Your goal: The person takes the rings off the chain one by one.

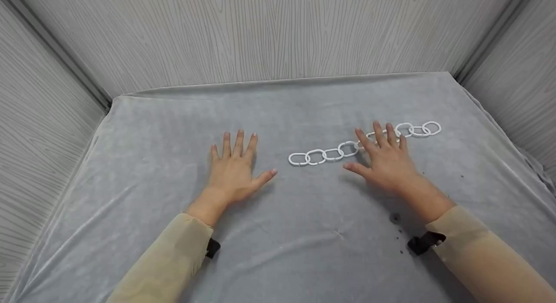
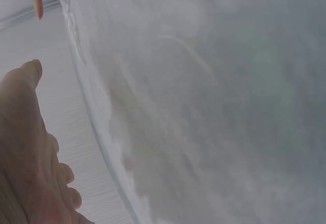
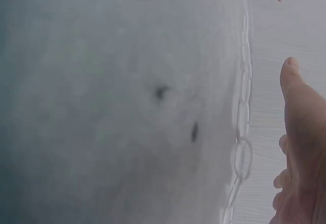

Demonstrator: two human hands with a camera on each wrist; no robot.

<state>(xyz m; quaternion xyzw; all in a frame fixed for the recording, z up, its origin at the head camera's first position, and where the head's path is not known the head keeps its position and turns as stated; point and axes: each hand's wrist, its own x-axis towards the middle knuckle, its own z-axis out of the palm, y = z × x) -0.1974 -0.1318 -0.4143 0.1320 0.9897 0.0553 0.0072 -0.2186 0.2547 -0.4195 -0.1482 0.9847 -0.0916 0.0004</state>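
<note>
A chain of several white oval links [image 1: 316,157] lies on the grey cloth, running from the middle up toward the right in the head view. My right hand [image 1: 388,164] is held above the cloth with fingers spread, and it hides some of the middle links. To the left of the chain's near end, my left hand [image 1: 232,175] is spread too, palm down, holding nothing. In the right wrist view the chain [image 3: 243,158] lies beyond the cloth's surface, apart from the right hand [image 3: 305,142]. The left wrist view shows the left hand [image 2: 30,147] with its thumb stretched out.
Grey cloth [image 1: 295,259] covers the table, with creases and a few small dark spots [image 1: 394,217] near the right forearm. Pale wood-grain panels [image 1: 269,34] stand at the back and both sides. Black straps [image 1: 425,243] show at the sleeve cuffs.
</note>
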